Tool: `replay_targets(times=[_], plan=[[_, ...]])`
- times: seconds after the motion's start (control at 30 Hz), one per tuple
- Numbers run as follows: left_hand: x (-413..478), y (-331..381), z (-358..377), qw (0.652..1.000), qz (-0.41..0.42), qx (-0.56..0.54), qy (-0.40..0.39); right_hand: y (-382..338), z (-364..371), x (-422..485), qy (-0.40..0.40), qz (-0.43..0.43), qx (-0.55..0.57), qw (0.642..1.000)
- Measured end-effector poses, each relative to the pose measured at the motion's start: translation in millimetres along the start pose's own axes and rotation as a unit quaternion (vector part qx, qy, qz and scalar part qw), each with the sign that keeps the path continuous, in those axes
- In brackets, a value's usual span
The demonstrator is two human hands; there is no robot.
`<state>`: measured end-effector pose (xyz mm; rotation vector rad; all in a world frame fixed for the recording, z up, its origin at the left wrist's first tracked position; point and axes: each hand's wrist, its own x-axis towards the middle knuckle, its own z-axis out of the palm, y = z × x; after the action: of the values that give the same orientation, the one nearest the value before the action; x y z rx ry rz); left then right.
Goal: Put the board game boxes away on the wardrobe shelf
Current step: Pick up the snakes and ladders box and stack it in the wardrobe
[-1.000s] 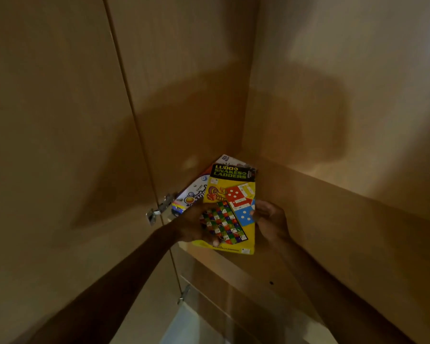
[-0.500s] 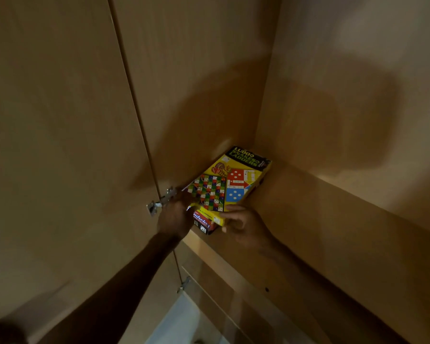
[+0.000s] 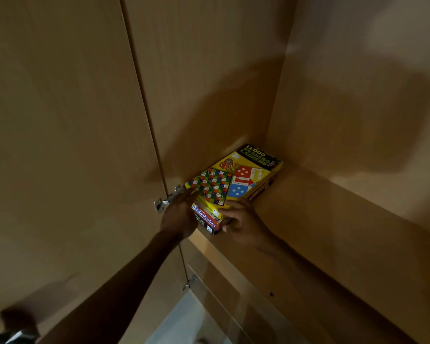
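Observation:
A yellow Ludo and Snakes and Ladders box (image 3: 236, 176) lies flat on the wardrobe shelf (image 3: 315, 234), pushed into the back left corner. Under it sits a red Tambola box (image 3: 206, 220), its near end sticking out toward the shelf's front edge. My left hand (image 3: 178, 217) rests against the left near corner of the stack, fingers stretched along the boxes. My right hand (image 3: 242, 220) touches the near end of the stack, fingers spread on the yellow box's edge and the Tambola box.
The open wardrobe door (image 3: 60, 145) hangs at the left with metal hinges (image 3: 168, 199) beside my left hand. The side wall and back wall close in the corner. The shelf runs on to the right. A pale floor (image 3: 184, 324) shows below.
The stack went from being held tilted in both hands to lying flat in the shelf corner. My hands have loosened and now only rest on its near end.

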<state>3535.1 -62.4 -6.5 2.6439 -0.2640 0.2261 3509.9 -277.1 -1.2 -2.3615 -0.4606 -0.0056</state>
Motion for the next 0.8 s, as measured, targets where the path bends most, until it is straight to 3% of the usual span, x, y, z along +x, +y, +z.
replay_targets(times=[0.13, 0.43, 0.57, 0.8], plan=[[-1.5, -5.5, 4.1, 1.000, -0.008, -0.021, -0.014, -0.4, -0.7, -1.9, -0.012, 0.005, 0.004, 1.000], [-104.1, 3.0, 21.0, 0.950, -0.200, -0.241, 0.017, -15.1, 29.7, -62.4, 0.085, 0.064, 0.169, 0.980], [-176.5, 9.8, 22.9, 0.920, -0.265, -0.287, 0.035, -22.6, 54.0, -101.6, 0.030, 0.126, 0.252, 0.959], [-346.2, 10.9, 14.8, 0.810, -0.438, -0.373, 0.117, -55.4, 139.2, -169.2, -0.133, 0.120, 0.242, 0.954]])
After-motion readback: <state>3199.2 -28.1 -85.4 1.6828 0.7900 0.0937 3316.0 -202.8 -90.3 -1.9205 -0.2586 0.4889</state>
